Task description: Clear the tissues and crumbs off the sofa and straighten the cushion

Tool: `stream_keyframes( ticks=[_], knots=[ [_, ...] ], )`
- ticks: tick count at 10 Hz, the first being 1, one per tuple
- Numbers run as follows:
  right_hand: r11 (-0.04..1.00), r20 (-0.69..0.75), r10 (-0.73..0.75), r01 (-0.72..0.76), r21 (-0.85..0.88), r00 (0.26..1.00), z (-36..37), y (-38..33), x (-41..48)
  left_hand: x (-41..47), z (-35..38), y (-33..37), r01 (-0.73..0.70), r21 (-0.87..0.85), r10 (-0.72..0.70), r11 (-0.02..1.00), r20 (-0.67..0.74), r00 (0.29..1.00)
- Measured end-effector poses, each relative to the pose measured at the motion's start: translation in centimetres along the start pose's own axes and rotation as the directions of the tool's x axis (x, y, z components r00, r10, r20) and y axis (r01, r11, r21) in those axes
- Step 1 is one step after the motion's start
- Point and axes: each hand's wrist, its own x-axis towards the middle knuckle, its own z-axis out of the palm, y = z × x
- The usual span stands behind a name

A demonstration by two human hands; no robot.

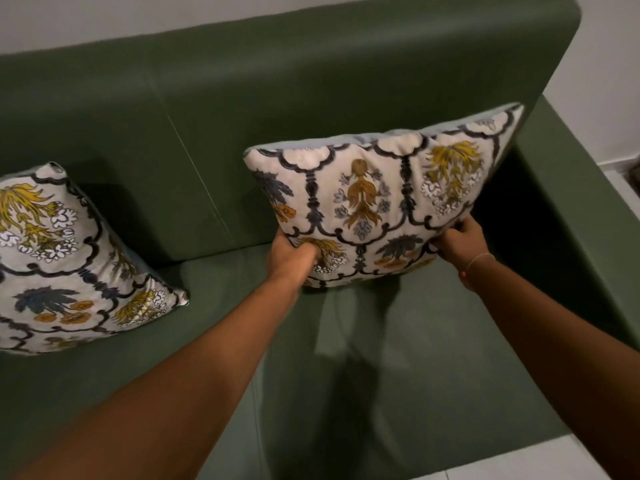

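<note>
A green sofa (346, 81) fills the view, its backrest across the top and one armrest (571, 202) at the right. On the seat's right half a patterned cushion (381, 202) stands nearly upright, its top edge toward the backrest, its lower edge at the seat and its right corner close to the armrest. A second cushion (69, 261) of the same pattern leans in the left corner, well apart from the first. Both bare forearms reach in from below. The left hand (294, 259) is closed on the upright cushion's lower left corner, fingers pressed into the fabric. The right hand (457, 240) is closed on its lower right edge, fingers curled over the cloth; a thin thread bracelet (479, 259) circles that wrist. The cushion thus sits between the two hands, rising above and beyond them.
</note>
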Motion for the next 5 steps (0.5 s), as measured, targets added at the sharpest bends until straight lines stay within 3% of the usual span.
stream_keyframes(
  ticks=[2, 5],
  knots=[
    [0.997, 0.072, 0.043, -0.038, -0.065, 0.997, 0.9, -1.1, 1.0, 0.7, -0.8, 0.9, 0.028, 0.104, -0.034, 0.994, 0.049, 0.998],
    [0.999, -0.042, 0.042, -0.041, 0.033, 0.998, -0.1, 0.3, -2.8, 0.2, -2.4, -1.0, -0.008, 0.187, 0.004, 0.982, 0.021, 1.000]
  ],
)
